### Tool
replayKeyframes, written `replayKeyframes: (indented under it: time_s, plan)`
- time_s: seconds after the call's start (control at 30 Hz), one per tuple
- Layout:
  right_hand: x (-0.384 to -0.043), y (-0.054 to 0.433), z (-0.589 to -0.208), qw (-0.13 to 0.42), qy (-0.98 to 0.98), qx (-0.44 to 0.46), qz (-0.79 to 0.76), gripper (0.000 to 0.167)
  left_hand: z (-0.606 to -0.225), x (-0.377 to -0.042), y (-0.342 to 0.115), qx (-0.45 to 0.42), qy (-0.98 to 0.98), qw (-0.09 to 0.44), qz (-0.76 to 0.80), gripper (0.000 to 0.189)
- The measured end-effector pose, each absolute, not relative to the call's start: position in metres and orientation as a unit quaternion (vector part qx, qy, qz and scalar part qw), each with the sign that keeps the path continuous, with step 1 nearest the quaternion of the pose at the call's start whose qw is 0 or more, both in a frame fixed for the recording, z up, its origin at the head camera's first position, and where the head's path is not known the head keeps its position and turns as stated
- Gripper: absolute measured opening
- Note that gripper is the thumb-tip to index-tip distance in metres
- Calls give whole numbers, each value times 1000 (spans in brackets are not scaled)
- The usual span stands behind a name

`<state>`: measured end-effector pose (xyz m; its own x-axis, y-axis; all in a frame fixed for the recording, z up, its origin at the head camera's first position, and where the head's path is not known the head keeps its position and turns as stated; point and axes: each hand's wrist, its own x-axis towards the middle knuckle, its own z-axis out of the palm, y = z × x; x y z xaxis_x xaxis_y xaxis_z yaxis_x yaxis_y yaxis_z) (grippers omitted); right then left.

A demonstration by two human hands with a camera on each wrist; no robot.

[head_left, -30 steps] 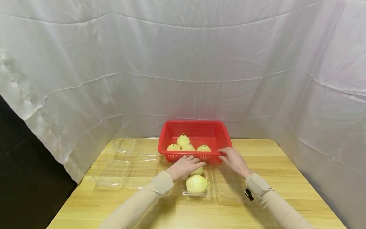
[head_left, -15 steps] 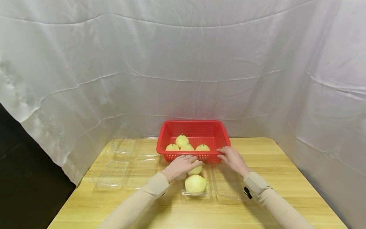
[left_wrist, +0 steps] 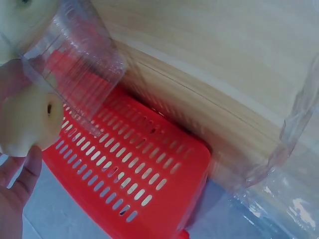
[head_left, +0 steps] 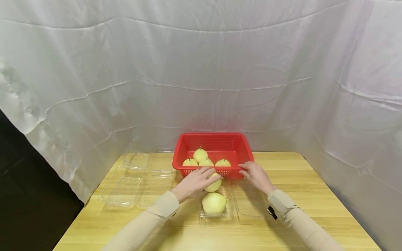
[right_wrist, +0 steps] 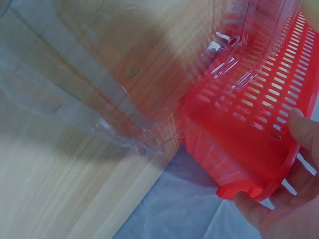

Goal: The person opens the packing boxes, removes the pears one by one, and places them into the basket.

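Note:
My left hand [head_left: 196,182] grips a pale yellow pear [head_left: 213,184], with fingers over its top; in the left wrist view the thumb and fingers curl round the pear [left_wrist: 30,122]. It is over the far part of a clear plastic clamshell box [head_left: 231,209], just in front of the red basket [head_left: 216,134]. Nearer me in that box lies another pear [head_left: 214,203]. My right hand [head_left: 258,177] holds the front right rim of the basket; in the right wrist view thumb and fingers pinch the red rim [right_wrist: 284,172]. Several pears [head_left: 200,155] sit inside the basket.
The box's clear lid [head_left: 251,209] lies open to the right. More clear clamshell boxes [head_left: 125,190] stand open on the left of the wooden table [head_left: 282,223]. A pale cloth [head_left: 213,69] hangs behind the table and at its sides.
My left hand has shifted a little to the left with its pear, and more of that pear shows now. My right hand stays on the basket rim.

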<state>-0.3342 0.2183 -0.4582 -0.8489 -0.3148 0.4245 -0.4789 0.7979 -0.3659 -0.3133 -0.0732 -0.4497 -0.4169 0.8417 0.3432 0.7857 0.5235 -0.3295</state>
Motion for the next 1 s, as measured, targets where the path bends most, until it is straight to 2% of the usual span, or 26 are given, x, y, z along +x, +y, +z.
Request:
replayKeyframes:
  time_s: [0.1,0.33,0.6,0.7,1.0]
  plan:
    - [-334,218,-458,172,-933,211,234,32,-446,-315,-74,-478,-845,238,6,74]
    - [-333,217,-457,176,-933,213,232,32,-434,-323,-73,-429,-868,236,-80,87]
    - [-335,216,-460,182,-928,226,234,33,-425,-342,-66,-344,-892,229,-181,83]
    - [-334,215,-461,180,-927,225,238,32,-425,-347,-63,-310,-903,210,-210,83]
    - [-334,214,-459,176,-928,218,245,31,-418,-358,-46,-132,-910,139,-368,88]
